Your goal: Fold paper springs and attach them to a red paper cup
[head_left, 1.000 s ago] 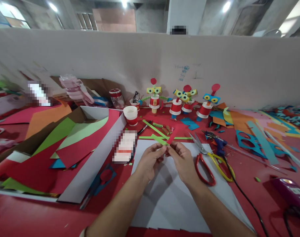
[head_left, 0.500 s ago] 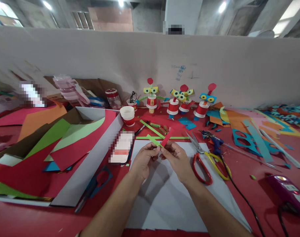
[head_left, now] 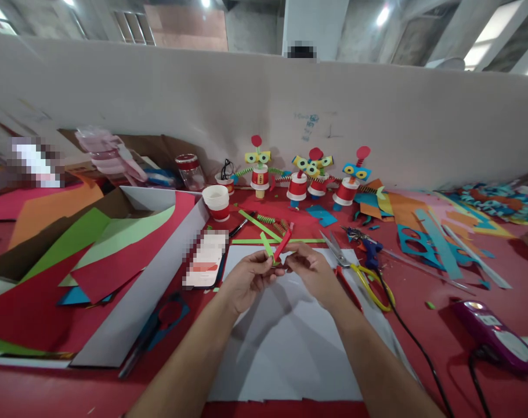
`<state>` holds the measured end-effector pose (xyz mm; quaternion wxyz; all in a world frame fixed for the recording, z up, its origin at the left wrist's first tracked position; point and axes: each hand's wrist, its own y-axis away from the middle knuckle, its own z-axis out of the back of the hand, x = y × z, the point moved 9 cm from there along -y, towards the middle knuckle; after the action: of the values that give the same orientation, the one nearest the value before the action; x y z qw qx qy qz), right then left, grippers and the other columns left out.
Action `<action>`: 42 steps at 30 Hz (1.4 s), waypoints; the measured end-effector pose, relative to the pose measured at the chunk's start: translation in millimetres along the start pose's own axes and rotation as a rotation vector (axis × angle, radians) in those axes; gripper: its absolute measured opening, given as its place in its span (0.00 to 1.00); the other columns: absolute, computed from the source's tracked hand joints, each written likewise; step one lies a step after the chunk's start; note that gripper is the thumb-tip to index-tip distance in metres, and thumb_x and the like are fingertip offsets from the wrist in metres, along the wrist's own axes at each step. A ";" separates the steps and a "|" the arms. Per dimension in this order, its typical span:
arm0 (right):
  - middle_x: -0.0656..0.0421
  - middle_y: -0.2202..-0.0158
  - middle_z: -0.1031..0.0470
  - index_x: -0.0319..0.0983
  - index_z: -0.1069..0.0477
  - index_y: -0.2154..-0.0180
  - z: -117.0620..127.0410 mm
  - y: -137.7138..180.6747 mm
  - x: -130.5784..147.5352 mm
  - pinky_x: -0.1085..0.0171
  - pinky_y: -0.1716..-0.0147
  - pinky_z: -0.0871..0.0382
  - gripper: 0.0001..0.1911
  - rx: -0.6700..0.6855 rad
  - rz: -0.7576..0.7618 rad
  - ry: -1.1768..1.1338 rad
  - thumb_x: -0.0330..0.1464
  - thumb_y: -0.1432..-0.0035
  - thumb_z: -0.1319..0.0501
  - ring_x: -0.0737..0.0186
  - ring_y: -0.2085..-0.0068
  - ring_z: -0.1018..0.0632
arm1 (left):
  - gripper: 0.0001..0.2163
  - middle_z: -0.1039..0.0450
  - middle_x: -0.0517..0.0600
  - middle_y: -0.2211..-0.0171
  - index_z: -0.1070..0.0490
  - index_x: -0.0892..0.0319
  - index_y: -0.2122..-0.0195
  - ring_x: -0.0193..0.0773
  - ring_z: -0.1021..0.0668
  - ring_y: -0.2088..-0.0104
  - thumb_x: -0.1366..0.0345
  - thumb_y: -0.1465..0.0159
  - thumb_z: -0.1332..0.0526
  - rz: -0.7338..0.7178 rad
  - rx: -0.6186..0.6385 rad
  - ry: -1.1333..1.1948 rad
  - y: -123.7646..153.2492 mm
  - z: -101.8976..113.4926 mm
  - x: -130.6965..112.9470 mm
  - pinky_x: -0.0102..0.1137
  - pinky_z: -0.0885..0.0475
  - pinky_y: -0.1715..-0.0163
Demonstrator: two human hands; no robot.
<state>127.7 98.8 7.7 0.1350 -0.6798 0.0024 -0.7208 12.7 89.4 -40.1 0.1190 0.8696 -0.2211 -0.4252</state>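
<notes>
One green strip (head_left: pixel 267 244), one red strip (head_left: pixel 284 241) pinched in left fingers (head_left: pixel 261 265); right fingers (head_left: pixel 301 252) bent alongside, hold unclear.

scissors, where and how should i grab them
Probably by the yellow handle, with the right hand, coming from the near side: both loops face the person, the blades point away, and the red handle is partly hidden.

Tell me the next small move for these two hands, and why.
Probably fold the red paper strip across the green paper strip with the right hand: the left hand pinches both where they meet, the right fingertips are close to that joint, and a pleated green paper spring lies beyond.
</notes>
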 end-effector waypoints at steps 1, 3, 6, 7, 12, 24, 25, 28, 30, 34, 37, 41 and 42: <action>0.62 0.68 0.27 0.44 0.24 0.64 -0.8 -0.8 1.6 0.66 0.67 0.31 0.09 0.026 0.012 -0.023 0.30 0.48 0.40 0.68 0.70 0.28 | 0.06 0.26 0.50 0.78 0.28 0.64 0.73 0.32 0.21 0.76 0.79 0.43 0.39 0.024 0.013 -0.016 1.0 -0.9 0.8 0.20 0.29 0.79; 0.63 0.70 0.28 0.43 0.24 0.66 -3.9 -1.5 2.6 0.66 0.68 0.33 0.06 0.078 0.018 -0.060 0.30 0.48 0.38 0.68 0.70 0.29 | 0.06 0.25 0.51 0.77 0.28 0.64 0.72 0.33 0.21 0.76 0.79 0.43 0.40 0.069 0.046 -0.046 2.3 -2.5 2.5 0.20 0.28 0.78; 0.62 0.71 0.28 0.43 0.24 0.68 -11.0 -0.7 0.4 0.65 0.67 0.33 0.03 0.142 0.002 -0.112 0.32 0.46 0.37 0.67 0.70 0.28 | 0.05 0.26 0.52 0.78 0.28 0.66 0.73 0.31 0.22 0.78 0.79 0.43 0.39 0.111 0.114 -0.072 3.0 -5.7 3.7 0.19 0.29 0.79; 0.62 0.70 0.28 0.43 0.24 0.68 -12.6 -0.5 -0.2 0.65 0.67 0.33 0.03 0.152 0.001 -0.136 0.33 0.47 0.36 0.66 0.69 0.28 | 0.05 0.26 0.52 0.79 0.28 0.66 0.74 0.30 0.23 0.79 0.79 0.44 0.39 0.120 0.131 -0.082 2.9 -6.3 3.9 0.19 0.29 0.80; 0.62 0.72 0.28 0.42 0.24 0.70 -12.7 -1.7 -3.8 0.64 0.68 0.33 0.04 0.133 0.001 -0.205 0.35 0.50 0.33 0.66 0.71 0.29 | 0.03 0.27 0.51 0.79 0.29 0.67 0.74 0.27 0.25 0.80 0.78 0.46 0.36 0.105 0.127 -0.124 2.2 -5.2 1.3 0.17 0.31 0.79; 0.57 0.65 0.25 0.45 0.23 0.63 -1.7 20.1 36.5 0.61 0.63 0.30 0.10 -0.171 0.474 0.324 0.26 0.41 0.41 0.61 0.63 0.24 | 0.11 0.29 0.44 0.82 0.30 0.61 0.75 0.27 0.29 0.81 0.61 0.49 0.30 -0.234 0.041 -0.162 -1.2 -2.6 -18.4 0.23 0.40 0.81; 0.57 0.65 0.26 0.45 0.23 0.61 -2.6 24.4 41.4 0.61 0.63 0.30 0.12 -0.195 0.531 0.422 0.26 0.40 0.42 0.61 0.63 0.25 | 0.11 0.30 0.44 0.82 0.30 0.61 0.76 0.27 0.29 0.81 0.61 0.48 0.31 -0.261 0.024 -0.172 -1.5 -1.2 -19.5 0.23 0.40 0.80; 0.56 0.66 0.29 0.46 0.23 0.58 -7.3 34.8 53.2 0.59 0.64 0.31 0.13 -0.250 0.676 0.713 0.27 0.39 0.43 0.60 0.64 0.28 | 0.11 0.31 0.44 0.82 0.29 0.61 0.77 0.28 0.31 0.80 0.60 0.48 0.31 -0.318 0.000 -0.196 -2.0 0.5 -21.2 0.25 0.39 0.77; 0.56 0.66 0.29 0.46 0.23 0.58 -12.3 39.8 60.2 0.58 0.60 0.31 0.13 -0.267 0.762 0.860 0.27 0.40 0.43 0.58 0.61 0.29 | 0.11 0.32 0.44 0.81 0.28 0.61 0.77 0.28 0.32 0.79 0.59 0.49 0.30 -0.330 0.008 -0.192 -2.5 0.1 -20.8 0.25 0.39 0.76; 0.56 0.63 0.25 0.46 0.24 0.59 -23.1 42.8 68.4 0.58 0.55 0.32 0.14 -0.237 0.853 1.018 0.24 0.41 0.42 0.57 0.57 0.30 | 0.11 0.31 0.45 0.80 0.26 0.61 0.77 0.28 0.32 0.78 0.59 0.49 0.30 -0.297 0.015 -0.131 -4.8 1.9 -17.8 0.26 0.38 0.74; 0.56 0.63 0.24 0.43 0.24 0.60 -25.6 42.1 69.5 0.57 0.55 0.32 0.12 -0.216 0.872 1.053 0.23 0.41 0.41 0.56 0.56 0.29 | 0.10 0.28 0.48 0.76 0.23 0.62 0.72 0.30 0.30 0.75 0.62 0.51 0.29 -0.272 0.039 -0.124 -5.9 1.3 -16.4 0.27 0.36 0.71; 0.55 0.64 0.23 0.42 0.24 0.62 -23.6 39.9 66.6 0.58 0.56 0.33 0.12 -0.208 0.866 1.058 0.23 0.40 0.43 0.57 0.57 0.29 | 0.10 0.26 0.48 0.74 0.21 0.62 0.69 0.29 0.29 0.73 0.64 0.52 0.29 -0.274 0.053 -0.171 -5.8 -0.3 -16.2 0.27 0.36 0.68; 0.56 0.64 0.23 0.42 0.24 0.62 -23.2 39.3 65.7 0.58 0.57 0.33 0.12 -0.206 0.863 1.058 0.23 0.40 0.43 0.57 0.57 0.29 | 0.10 0.26 0.48 0.74 0.21 0.61 0.69 0.29 0.29 0.73 0.64 0.52 0.28 -0.271 0.048 -0.170 -5.9 -0.1 -15.6 0.27 0.35 0.67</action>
<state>110.0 43.8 63.0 0.3250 -0.1844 0.4069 -0.8335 6.0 102.2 -31.7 0.0205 0.8550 -0.1210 -0.5040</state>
